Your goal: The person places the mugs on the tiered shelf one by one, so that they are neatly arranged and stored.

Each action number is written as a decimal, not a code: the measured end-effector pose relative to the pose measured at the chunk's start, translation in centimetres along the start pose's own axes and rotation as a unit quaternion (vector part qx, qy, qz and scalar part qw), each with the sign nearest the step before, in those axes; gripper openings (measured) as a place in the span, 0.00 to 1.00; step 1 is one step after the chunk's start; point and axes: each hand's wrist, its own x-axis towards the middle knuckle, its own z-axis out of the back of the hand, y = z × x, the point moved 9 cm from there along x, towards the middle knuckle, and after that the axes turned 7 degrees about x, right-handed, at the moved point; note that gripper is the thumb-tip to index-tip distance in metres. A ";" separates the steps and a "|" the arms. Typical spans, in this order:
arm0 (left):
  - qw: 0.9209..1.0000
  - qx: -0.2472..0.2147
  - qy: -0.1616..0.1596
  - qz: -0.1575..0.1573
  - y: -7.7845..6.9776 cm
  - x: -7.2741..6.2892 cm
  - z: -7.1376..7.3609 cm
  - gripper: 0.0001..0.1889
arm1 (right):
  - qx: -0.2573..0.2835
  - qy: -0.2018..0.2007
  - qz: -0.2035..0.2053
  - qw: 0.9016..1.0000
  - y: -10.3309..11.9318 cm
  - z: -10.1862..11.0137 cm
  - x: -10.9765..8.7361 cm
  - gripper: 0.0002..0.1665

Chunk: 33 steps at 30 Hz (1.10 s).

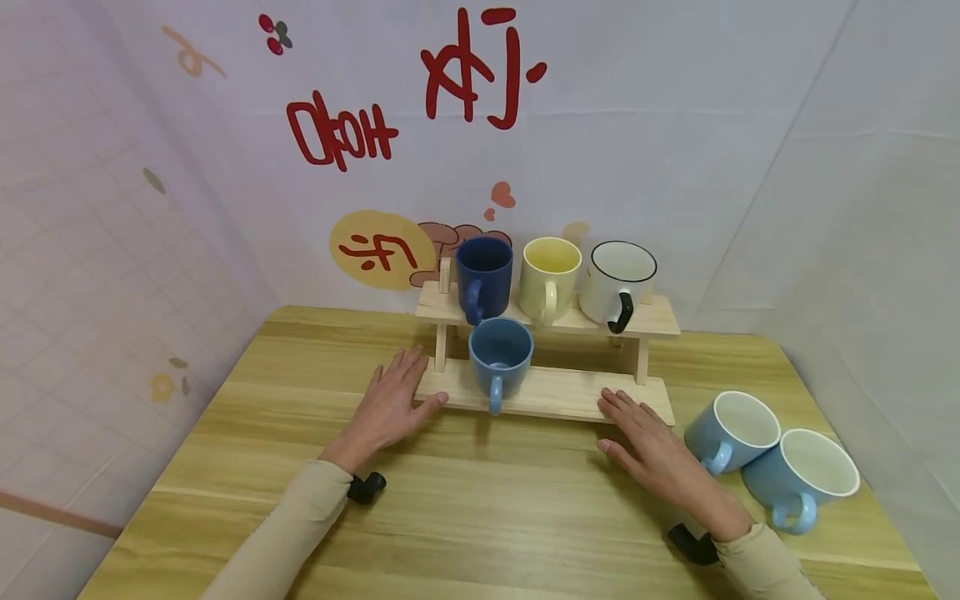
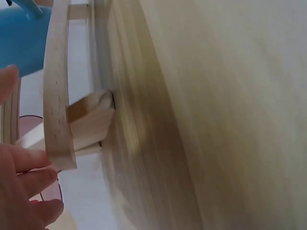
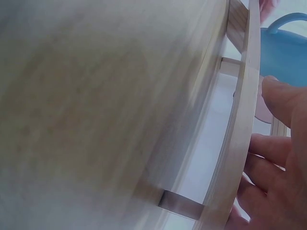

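A two-tier wooden rack [image 1: 562,393] stands toward the back of the table. My left hand [image 1: 384,408] touches the left end of its lower board, fingers extended and thumb at the front edge. My right hand [image 1: 656,454] rests its fingertips on the right part of the same board. Between the hands, a medium-blue mug [image 1: 500,358] sits upright on the lower board, handle forward. On the upper board stand a navy mug [image 1: 483,279], a pale yellow mug [image 1: 550,287] and a white mug [image 1: 617,292] with black rim and handle. In both wrist views, fingers lie against the rack.
Two light-blue mugs with white insides stand on the table right of my right hand, the nearer mug [image 1: 802,475] close beside the farther mug [image 1: 723,437]. A white cloth [image 1: 675,125] with red characters hangs behind the wooden table [image 1: 480,517].
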 end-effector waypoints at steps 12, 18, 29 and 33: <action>0.999 0.001 0.027 -0.027 0.6 0.4 -0.7 0.36 | 0.014 -0.001 -0.014 1.000 -0.7 0.2 -0.4 0.35; 0.999 0.004 0.027 -0.034 0.6 0.2 -1.1 0.36 | 0.013 -0.045 -0.026 0.999 0.0 1.7 -1.4 0.32; 0.999 -0.014 0.012 -0.048 0.7 0.3 -1.0 0.36 | -0.004 -0.201 -0.072 0.977 2.1 7.7 -6.2 0.25; 0.999 -0.013 0.007 -0.046 0.9 0.0 -0.7 0.36 | -0.002 -0.211 -0.075 0.975 2.1 8.6 -8.0 0.24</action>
